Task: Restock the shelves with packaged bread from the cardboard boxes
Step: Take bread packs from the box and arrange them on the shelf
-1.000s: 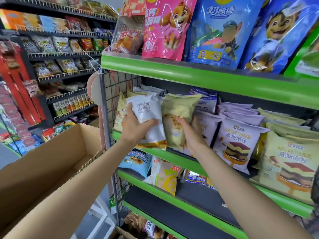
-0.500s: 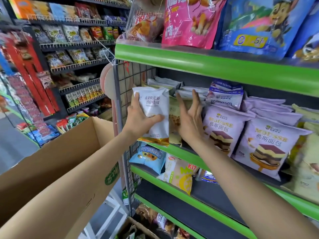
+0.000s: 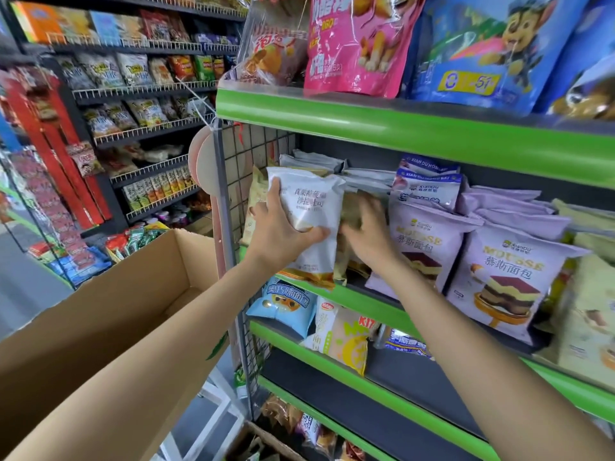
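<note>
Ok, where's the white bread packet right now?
In the head view, left of centre: the left hand holds the white bread packet upright at the middle shelf's left end, beside the wire grid panel.

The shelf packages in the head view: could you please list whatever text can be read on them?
"MOUSSE" and "慕斯面包": lilac bread bag.
"XIAN DU HONG": purple pack behind it.
"51": blue pouch on the top shelf.
"KIT": yellow pack on the lower shelf.
White bag in the left hand: characters blurred.
Far aisle packs: too small.
</note>
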The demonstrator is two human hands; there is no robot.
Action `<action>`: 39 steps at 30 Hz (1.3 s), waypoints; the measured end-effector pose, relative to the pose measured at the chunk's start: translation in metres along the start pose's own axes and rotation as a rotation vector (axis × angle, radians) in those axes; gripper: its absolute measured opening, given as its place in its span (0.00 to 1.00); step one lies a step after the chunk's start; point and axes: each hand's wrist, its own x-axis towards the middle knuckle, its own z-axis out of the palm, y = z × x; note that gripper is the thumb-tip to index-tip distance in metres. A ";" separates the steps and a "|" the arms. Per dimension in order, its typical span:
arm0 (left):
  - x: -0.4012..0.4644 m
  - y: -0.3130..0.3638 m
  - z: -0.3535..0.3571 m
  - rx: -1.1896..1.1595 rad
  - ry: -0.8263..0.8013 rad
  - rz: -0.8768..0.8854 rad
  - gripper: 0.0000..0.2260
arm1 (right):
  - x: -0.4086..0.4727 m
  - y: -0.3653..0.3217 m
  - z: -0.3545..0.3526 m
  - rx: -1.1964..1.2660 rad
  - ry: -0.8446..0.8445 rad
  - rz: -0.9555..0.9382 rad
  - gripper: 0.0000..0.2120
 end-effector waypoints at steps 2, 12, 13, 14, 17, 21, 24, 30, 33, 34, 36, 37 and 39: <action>-0.010 0.015 0.011 0.041 0.016 0.065 0.53 | -0.018 -0.007 -0.021 0.487 -0.099 0.116 0.14; -0.049 0.088 0.116 0.012 -0.335 0.282 0.58 | -0.099 0.045 -0.127 0.557 0.291 0.126 0.11; -0.050 0.095 0.124 0.015 -0.330 0.313 0.57 | -0.105 0.052 -0.141 0.536 0.325 0.126 0.11; -0.051 0.102 0.133 0.023 -0.314 0.339 0.56 | -0.109 0.059 -0.153 0.499 0.335 0.132 0.11; -0.058 0.123 0.155 0.017 -0.319 0.373 0.51 | -0.117 0.077 -0.175 0.330 0.349 0.127 0.11; -0.066 0.129 0.179 0.142 -0.319 0.351 0.39 | -0.121 0.097 -0.181 0.104 0.433 0.064 0.15; -0.074 0.124 0.188 0.215 -0.318 0.299 0.36 | -0.122 0.106 -0.180 0.014 0.458 0.026 0.21; -0.076 0.115 0.200 0.750 -0.145 0.463 0.42 | -0.138 0.110 -0.175 -0.603 0.554 -0.076 0.37; -0.065 0.118 0.199 0.905 -0.149 0.599 0.48 | -0.139 0.113 -0.178 -1.010 0.486 -0.165 0.27; -0.061 0.117 0.198 0.943 -0.184 0.612 0.52 | -0.136 0.113 -0.179 -1.094 0.469 -0.178 0.25; -0.056 0.115 0.197 1.000 -0.260 0.610 0.58 | -0.131 0.109 -0.180 -1.232 0.428 -0.197 0.22; -0.054 0.113 0.197 1.017 -0.280 0.605 0.60 | -0.129 0.106 -0.181 -1.272 0.383 -0.189 0.22; -0.051 0.111 0.200 1.045 -0.294 0.603 0.62 | -0.128 0.095 -0.180 -1.285 0.232 -0.107 0.27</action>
